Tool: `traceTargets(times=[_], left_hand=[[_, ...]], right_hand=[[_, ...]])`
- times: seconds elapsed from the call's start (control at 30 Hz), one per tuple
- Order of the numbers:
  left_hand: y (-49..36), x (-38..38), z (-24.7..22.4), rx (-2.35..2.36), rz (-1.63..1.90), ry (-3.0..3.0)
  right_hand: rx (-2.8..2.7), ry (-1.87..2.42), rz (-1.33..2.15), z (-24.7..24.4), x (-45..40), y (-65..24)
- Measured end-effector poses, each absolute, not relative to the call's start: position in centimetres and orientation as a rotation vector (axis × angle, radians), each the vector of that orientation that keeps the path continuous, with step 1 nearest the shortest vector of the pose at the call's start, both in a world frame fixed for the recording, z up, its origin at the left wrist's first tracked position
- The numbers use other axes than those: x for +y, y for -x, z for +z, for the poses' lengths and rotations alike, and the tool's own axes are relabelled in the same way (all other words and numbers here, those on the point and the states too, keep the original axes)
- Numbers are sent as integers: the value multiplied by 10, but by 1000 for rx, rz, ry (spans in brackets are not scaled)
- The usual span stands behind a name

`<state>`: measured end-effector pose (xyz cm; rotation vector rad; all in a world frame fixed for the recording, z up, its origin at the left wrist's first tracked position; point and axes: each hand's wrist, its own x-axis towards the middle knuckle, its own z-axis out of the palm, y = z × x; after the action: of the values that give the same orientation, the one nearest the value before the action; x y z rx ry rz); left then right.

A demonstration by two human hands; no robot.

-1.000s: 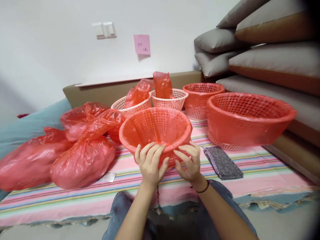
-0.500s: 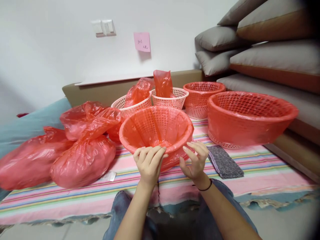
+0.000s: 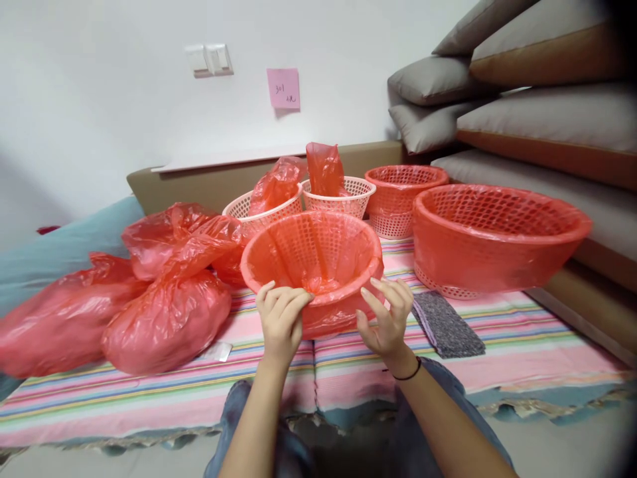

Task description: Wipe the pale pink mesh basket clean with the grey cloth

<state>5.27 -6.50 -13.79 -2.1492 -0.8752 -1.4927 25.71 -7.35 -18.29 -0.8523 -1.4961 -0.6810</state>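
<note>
In the middle of the head view stands a round mesh basket lined with a thin red plastic bag [image 3: 318, 249], its edge folded out over the rim and hanging down the outside. My left hand [image 3: 281, 317] curls its fingers over the front left rim, closed on the bag's folded edge. At the front right of the same rim is my right hand [image 3: 387, 317], fingers apart and bent, the tips at or just touching the bag. A dark band circles my right wrist.
Filled red bags [image 3: 166, 322] lie at left. Behind stand pale pink baskets [image 3: 343, 199] with red bags in them. Two bag-covered baskets [image 3: 497, 259] stand at right, beside stacked cushions [image 3: 542, 119]. A folded grey cloth [image 3: 450, 325] lies on the striped sheet [image 3: 164, 405].
My left hand has slid left along the front rim. My right hand has barely moved, and the lined basket has stayed almost in place.
</note>
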Motion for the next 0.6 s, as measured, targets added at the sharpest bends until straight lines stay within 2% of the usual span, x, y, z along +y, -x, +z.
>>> traceTargets(times=[0.2,0.4,0.6], left_hand=[[-27,-51,-137,-981,-1716,2113],[-16,-41,-143,-1191,-1832,1856],[-35,-55,-143,-1073,-1882,1661]], right_hand=[[-1426,889,-636,-185,-70,-260],[-1315,984,-371,-189,-63,-261],[-1273,1040,-190,-193,-58,-262]])
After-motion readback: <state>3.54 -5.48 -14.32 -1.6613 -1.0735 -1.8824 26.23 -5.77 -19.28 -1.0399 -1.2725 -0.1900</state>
